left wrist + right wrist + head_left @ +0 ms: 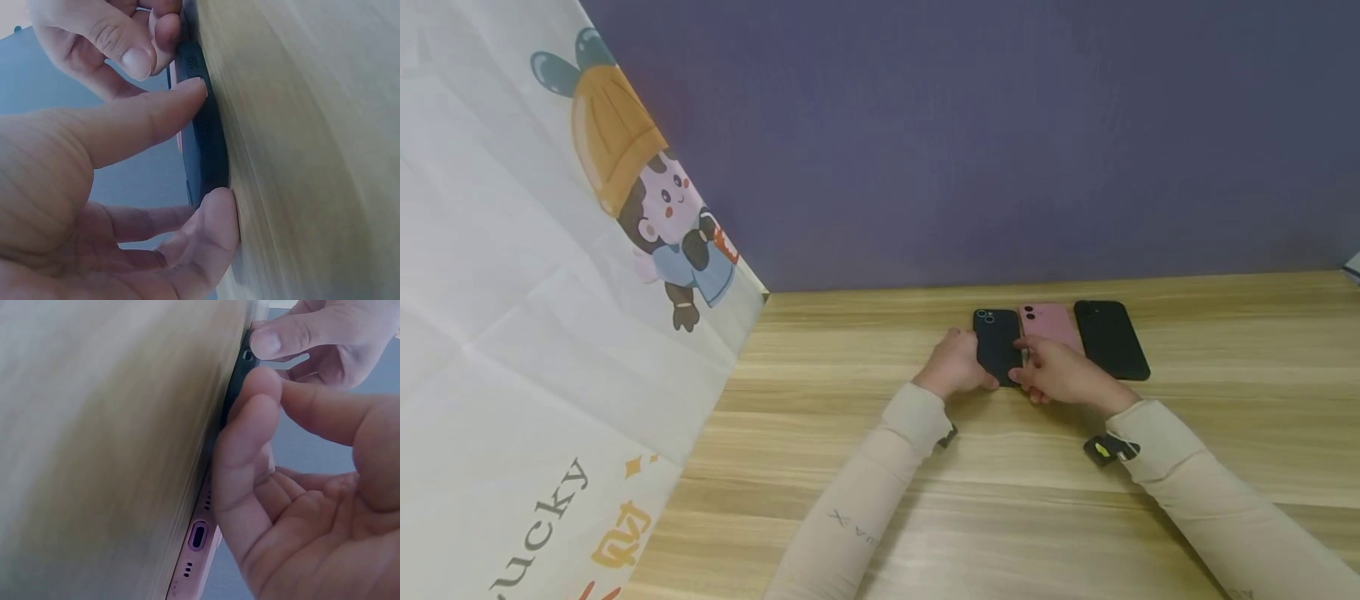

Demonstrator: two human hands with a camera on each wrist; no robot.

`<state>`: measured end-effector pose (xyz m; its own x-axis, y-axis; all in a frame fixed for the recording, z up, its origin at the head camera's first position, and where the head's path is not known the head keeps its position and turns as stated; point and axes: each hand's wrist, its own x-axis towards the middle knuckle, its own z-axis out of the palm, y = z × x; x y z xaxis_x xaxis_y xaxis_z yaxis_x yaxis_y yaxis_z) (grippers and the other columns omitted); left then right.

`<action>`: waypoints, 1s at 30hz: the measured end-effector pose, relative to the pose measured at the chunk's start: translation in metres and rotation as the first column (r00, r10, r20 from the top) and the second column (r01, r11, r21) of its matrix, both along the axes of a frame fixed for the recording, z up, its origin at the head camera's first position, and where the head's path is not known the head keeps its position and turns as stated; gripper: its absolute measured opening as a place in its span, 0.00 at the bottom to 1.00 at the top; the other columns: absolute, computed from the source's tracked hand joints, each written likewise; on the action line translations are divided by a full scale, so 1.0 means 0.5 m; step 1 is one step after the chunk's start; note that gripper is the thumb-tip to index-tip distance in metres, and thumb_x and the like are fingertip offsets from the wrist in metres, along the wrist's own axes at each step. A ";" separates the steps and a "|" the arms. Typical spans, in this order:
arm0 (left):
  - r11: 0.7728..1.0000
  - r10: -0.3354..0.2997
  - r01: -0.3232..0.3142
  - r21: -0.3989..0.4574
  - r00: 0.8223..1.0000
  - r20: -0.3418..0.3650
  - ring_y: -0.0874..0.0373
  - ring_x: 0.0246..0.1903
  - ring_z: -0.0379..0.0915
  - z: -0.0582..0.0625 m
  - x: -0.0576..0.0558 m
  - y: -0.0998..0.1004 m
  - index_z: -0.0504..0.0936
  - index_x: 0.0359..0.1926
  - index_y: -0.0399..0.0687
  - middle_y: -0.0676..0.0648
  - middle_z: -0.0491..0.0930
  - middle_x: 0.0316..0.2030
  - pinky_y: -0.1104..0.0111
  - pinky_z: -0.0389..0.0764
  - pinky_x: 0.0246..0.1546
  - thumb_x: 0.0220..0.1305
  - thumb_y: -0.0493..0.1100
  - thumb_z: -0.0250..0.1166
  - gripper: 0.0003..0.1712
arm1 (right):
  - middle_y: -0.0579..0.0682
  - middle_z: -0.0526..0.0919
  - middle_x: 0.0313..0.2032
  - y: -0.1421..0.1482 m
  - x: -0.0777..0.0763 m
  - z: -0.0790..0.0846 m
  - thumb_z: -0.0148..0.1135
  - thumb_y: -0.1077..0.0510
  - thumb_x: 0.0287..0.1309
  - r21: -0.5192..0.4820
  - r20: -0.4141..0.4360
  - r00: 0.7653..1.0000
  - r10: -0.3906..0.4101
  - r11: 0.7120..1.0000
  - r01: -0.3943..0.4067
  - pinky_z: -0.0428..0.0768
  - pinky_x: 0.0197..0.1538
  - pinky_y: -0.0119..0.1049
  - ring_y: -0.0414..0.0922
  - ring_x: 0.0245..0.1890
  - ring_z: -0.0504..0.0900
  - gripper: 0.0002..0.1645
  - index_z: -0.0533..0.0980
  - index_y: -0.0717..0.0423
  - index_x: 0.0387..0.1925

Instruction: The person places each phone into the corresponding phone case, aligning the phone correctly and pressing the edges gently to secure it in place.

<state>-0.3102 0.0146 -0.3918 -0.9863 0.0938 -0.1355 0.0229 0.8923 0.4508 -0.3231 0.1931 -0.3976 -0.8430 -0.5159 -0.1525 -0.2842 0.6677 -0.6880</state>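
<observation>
Dark phone (997, 346) flat near the counter's (865, 500) far edge, long axis running away from the person, leftmost of three beside pink phone (1051, 323). Left hand (953, 365) and right hand (1060, 372) pinching its near end from both sides, equally close.

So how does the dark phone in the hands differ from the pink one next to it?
The dark phone is navy-black, the pink phone rose. Both hands, left hand and right hand, pinch the dark phone's near end; the pink phone is partly covered by the right hand, with no grip on it visible. The dark phone is leftmost in the row, the pink one in the middle. Both lie camera-side up on the table.
</observation>
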 end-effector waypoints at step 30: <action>0.996 -0.057 0.057 0.075 0.998 0.002 0.51 0.58 0.73 0.006 -0.003 -0.015 0.69 0.65 0.40 0.42 0.75 0.60 0.62 0.75 0.58 0.55 0.58 0.70 0.43 | 0.55 0.79 0.29 0.035 -0.004 0.031 0.54 0.55 0.69 -0.028 -0.140 0.987 0.075 0.996 -0.080 0.76 0.25 0.36 0.47 0.22 0.77 0.21 0.69 0.62 0.57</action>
